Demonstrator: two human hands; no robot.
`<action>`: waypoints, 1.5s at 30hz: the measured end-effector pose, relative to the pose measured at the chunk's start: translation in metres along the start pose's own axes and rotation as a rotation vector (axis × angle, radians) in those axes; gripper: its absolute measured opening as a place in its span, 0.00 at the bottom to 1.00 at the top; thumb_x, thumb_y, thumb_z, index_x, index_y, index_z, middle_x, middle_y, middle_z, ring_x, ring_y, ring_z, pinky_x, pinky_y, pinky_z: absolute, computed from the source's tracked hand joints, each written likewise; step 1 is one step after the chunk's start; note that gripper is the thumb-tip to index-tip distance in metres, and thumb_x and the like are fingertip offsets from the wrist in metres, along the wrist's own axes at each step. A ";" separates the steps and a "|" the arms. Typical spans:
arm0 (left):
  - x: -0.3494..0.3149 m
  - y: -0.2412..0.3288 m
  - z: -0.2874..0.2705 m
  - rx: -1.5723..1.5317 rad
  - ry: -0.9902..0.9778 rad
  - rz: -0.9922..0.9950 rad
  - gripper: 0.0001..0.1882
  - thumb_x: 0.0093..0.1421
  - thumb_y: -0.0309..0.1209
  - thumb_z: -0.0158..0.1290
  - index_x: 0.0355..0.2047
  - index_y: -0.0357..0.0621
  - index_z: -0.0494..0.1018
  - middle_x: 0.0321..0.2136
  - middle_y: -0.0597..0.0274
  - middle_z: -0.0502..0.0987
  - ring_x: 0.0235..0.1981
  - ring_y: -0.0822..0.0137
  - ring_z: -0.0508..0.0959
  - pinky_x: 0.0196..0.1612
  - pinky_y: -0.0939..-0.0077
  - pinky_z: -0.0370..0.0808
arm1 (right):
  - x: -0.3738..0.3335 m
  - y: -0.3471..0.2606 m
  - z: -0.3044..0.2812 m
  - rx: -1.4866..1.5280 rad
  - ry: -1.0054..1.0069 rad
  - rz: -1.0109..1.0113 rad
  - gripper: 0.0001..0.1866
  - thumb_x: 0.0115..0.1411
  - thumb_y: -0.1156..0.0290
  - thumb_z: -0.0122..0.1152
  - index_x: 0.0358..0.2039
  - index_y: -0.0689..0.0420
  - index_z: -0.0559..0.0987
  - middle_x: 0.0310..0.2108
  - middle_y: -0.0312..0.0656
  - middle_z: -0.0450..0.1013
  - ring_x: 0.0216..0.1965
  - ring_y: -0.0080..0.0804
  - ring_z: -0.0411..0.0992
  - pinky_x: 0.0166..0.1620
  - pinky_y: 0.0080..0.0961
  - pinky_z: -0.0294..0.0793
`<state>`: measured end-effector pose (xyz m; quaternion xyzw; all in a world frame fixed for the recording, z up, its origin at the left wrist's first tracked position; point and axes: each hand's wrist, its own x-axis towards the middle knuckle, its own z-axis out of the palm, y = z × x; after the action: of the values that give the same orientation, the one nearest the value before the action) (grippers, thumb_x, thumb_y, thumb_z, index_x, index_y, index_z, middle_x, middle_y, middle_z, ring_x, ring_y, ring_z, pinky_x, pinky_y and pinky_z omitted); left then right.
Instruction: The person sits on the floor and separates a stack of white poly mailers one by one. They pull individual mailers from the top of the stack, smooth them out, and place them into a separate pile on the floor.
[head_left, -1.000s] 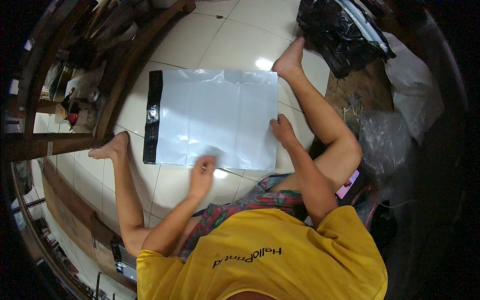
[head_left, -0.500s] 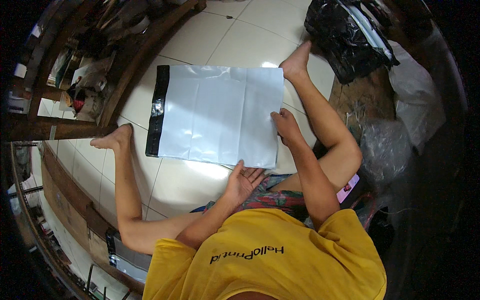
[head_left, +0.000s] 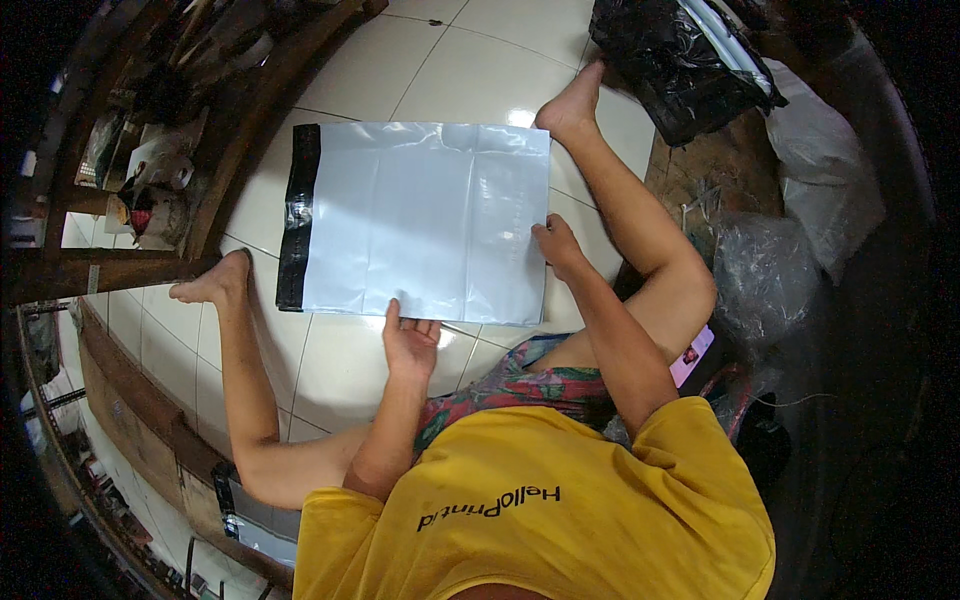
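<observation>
A pale grey-white plastic mailing bag [head_left: 425, 215] with a black band along its left side lies flat between my legs, above the tiled floor. Faint creases run across it from far to near. My right hand [head_left: 562, 247] pinches its right edge, thumb on top and fingertips hidden below. At the near edge is my left hand [head_left: 411, 347], palm up. Its thumb rests on the bag's upper face while the fingers reach under, their tips covered by the plastic.
A black plastic sack [head_left: 675, 75] holding pale folded sheets sits at the far right. Clear plastic wrapping [head_left: 765, 275] and a whitish sack [head_left: 825, 190] lie nearby. A phone [head_left: 693, 357] is beside my right thigh. Wooden shelving [head_left: 120, 272] stands at the left.
My left hand has slid left along the bag's near edge and now grips it there. My right hand keeps its hold on the right edge. The whole view has shifted slightly.
</observation>
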<state>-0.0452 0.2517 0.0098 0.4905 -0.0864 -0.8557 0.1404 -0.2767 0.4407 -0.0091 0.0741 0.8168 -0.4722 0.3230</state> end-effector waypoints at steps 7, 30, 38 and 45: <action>0.027 0.064 -0.003 0.049 0.149 0.169 0.24 0.64 0.43 0.58 0.55 0.43 0.69 0.53 0.57 0.72 0.53 0.60 0.73 0.58 0.59 0.73 | 0.035 0.031 0.006 -0.200 0.095 -0.133 0.19 0.67 0.66 0.54 0.52 0.66 0.71 0.41 0.51 0.74 0.40 0.37 0.72 0.42 0.35 0.73; 0.091 0.196 -0.066 0.271 0.282 0.307 0.15 0.67 0.33 0.52 0.51 0.41 0.72 0.46 0.58 0.78 0.47 0.60 0.78 0.46 0.61 0.78 | 0.014 -0.013 0.010 -0.328 0.058 -0.070 0.21 0.62 0.63 0.52 0.51 0.64 0.73 0.49 0.63 0.74 0.53 0.60 0.73 0.56 0.47 0.71; 0.098 0.192 -0.069 0.301 0.248 0.322 0.15 0.67 0.31 0.52 0.52 0.38 0.70 0.48 0.54 0.76 0.48 0.56 0.77 0.47 0.59 0.78 | 0.021 0.000 0.006 -0.308 0.086 -0.122 0.23 0.63 0.65 0.51 0.54 0.66 0.70 0.48 0.67 0.74 0.53 0.63 0.72 0.57 0.48 0.71; 0.114 0.189 -0.082 0.428 0.290 0.313 0.17 0.69 0.35 0.49 0.54 0.40 0.70 0.51 0.52 0.75 0.48 0.48 0.77 0.44 0.40 0.76 | 0.005 -0.018 0.006 -0.359 0.122 -0.060 0.24 0.62 0.63 0.54 0.54 0.66 0.69 0.49 0.70 0.72 0.54 0.65 0.72 0.58 0.49 0.71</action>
<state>-0.0002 0.0349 -0.0705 0.6065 -0.3186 -0.7071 0.1749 -0.2857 0.4252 -0.0015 0.0194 0.9079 -0.3229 0.2666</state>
